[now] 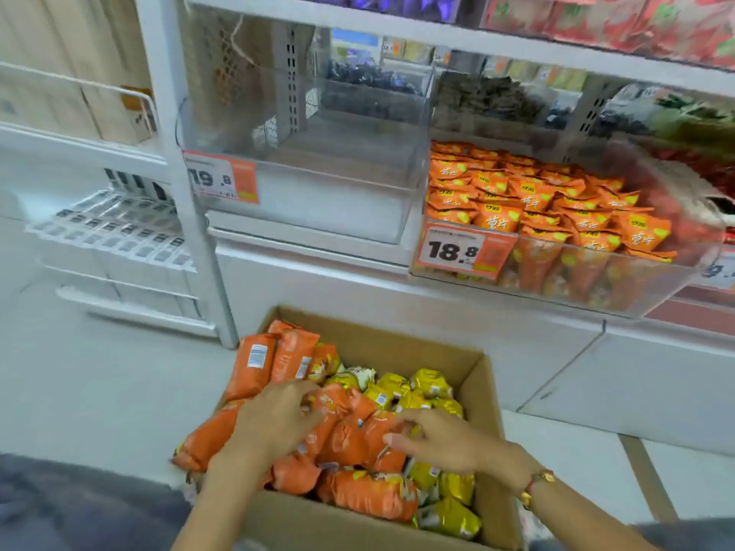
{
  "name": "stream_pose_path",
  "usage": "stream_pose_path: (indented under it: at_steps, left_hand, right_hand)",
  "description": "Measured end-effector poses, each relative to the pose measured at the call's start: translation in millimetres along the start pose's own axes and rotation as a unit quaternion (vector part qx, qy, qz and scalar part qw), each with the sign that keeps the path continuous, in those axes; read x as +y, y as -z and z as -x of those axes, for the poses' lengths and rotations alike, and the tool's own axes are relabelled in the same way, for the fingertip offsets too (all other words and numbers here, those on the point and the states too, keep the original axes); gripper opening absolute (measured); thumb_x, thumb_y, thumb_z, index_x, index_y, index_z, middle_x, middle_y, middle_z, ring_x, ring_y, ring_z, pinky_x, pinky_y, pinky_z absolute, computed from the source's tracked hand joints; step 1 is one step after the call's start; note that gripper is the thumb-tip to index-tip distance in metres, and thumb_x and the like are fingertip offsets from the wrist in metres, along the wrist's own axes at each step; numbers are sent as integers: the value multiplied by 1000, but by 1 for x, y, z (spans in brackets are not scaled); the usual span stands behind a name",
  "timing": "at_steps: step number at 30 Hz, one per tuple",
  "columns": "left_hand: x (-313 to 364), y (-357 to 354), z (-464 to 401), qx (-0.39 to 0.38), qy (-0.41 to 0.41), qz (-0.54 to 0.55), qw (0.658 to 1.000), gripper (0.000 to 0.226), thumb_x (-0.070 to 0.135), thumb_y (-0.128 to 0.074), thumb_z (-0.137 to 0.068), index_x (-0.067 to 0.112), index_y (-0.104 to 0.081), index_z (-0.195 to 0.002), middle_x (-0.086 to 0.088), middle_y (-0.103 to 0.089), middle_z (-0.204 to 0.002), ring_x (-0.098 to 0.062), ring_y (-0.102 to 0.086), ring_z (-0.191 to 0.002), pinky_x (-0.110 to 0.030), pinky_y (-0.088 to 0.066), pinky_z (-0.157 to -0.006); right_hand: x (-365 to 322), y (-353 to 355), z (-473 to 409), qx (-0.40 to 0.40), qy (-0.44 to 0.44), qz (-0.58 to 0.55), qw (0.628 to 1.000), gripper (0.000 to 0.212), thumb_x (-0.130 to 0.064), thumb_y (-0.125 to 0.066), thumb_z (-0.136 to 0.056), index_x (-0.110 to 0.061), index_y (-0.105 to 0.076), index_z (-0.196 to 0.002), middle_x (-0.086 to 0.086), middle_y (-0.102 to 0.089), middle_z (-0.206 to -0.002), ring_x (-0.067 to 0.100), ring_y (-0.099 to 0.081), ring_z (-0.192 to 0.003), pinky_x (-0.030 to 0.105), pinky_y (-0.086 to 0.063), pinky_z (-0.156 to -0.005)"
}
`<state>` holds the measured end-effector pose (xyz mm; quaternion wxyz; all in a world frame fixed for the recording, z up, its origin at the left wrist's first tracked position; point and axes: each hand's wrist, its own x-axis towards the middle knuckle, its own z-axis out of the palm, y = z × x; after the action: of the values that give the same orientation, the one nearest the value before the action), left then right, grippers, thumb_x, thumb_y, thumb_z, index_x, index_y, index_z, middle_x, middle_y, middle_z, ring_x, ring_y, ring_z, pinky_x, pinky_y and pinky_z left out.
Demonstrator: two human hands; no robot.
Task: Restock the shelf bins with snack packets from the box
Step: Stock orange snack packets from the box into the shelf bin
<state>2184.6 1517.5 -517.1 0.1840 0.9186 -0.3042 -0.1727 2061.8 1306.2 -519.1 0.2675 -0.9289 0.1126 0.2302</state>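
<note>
A cardboard box (397, 344) sits on the floor below the shelf, full of orange snack packets (358, 435) on the left and yellow packets (429, 385) on the right. My left hand (274, 423) lies on the orange pile, its fingers curled round packets. From the right, my right hand (441, 439) reaches in and curls its fingers at the same heap of orange packets. Above, one clear shelf bin (318, 200), tagged 19.8, holds nothing. Beside it the bin (557, 296) tagged 18.8 is full of orange packets.
Bins of dark and red packets (676, 17) fill the upper shelves. A white wire rack (115, 232) stands at the left. The white shelf base (397, 296) rises just behind the box. Pale floor lies left of the box.
</note>
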Motion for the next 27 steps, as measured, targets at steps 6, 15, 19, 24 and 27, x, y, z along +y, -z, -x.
stream_pose_path:
  at_steps: [6,15,19,24,27]
  left_hand:
    - [1,-11,2,-50,35,-19,998,57,49,-68,-81,32,-50,-132,4,-56,-132,-19,-52,-122,-32,-44,-95]
    - [21,-19,0,75,124,151,978,57,51,-69,-67,32,-61,-120,9,-65,-112,-18,-62,-106,-34,-50,-88]
    - [42,-1,-7,37,204,529,823,39,42,-65,-80,20,-63,-111,5,-69,-88,-16,-66,-81,-38,-54,-82]
    - [56,4,-6,-43,175,800,572,33,28,-44,-97,7,-56,-120,-18,-70,-110,-31,-65,-103,-39,-47,-88]
    - [67,1,-7,-54,150,782,602,39,30,-42,-98,7,-53,-128,-19,-68,-115,-31,-61,-114,-42,-45,-101]
  right_hand:
    - [-10,-34,-1,-73,-5,91,993,58,-62,-53,-86,-17,-56,-122,5,-64,-114,24,-58,-105,35,-49,-89]
    - [11,0,4,-98,-100,-142,980,59,-47,-61,-89,-17,-50,-138,-2,-54,-129,11,-52,-115,22,-45,-95]
    - [17,40,19,22,-104,-327,939,41,-39,-67,-85,-18,-66,-120,0,-67,-117,13,-61,-107,27,-47,-98]
    - [8,54,30,119,-42,-565,816,45,-36,-66,-76,-7,-67,-111,10,-72,-110,23,-64,-109,33,-44,-103]
    - [-10,45,30,130,-51,-516,845,76,-55,-79,-64,-11,-58,-122,4,-72,-110,20,-65,-106,33,-46,-100]
